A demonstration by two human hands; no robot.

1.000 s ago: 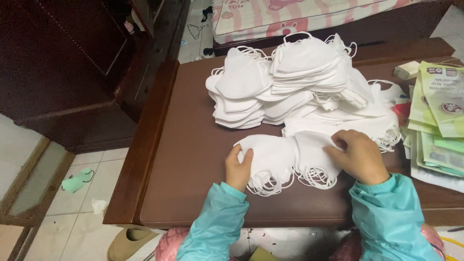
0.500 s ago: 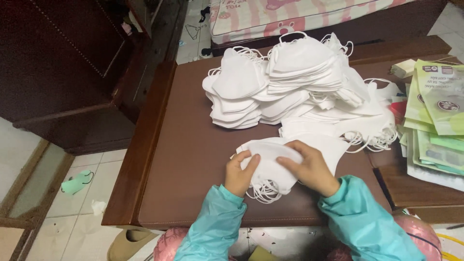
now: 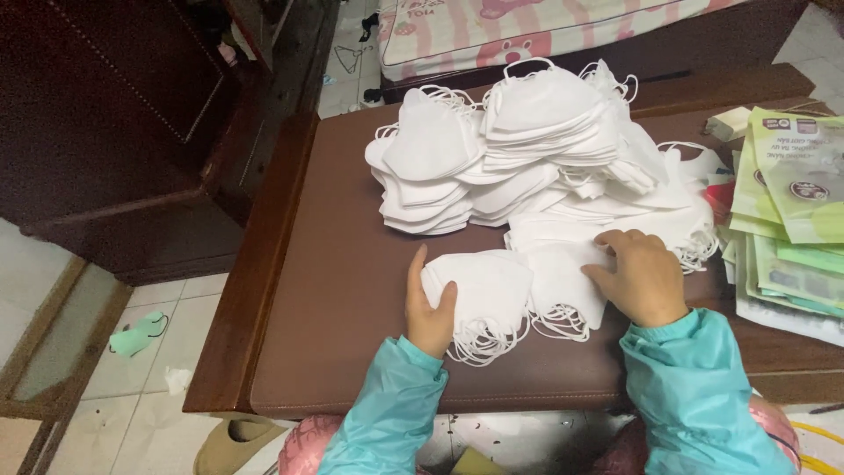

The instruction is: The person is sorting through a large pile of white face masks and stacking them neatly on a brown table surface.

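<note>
Fingers of your left hand (image 3: 430, 312) cup the small mask stack (image 3: 492, 286) at lower centre; right hand (image 3: 640, 274) lies flat, so press evenly.

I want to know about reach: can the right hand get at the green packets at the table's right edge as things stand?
Probably yes. The right hand rests on the small mask stack, and the green packets lie just to its right, with nothing between them but bare table.
</note>
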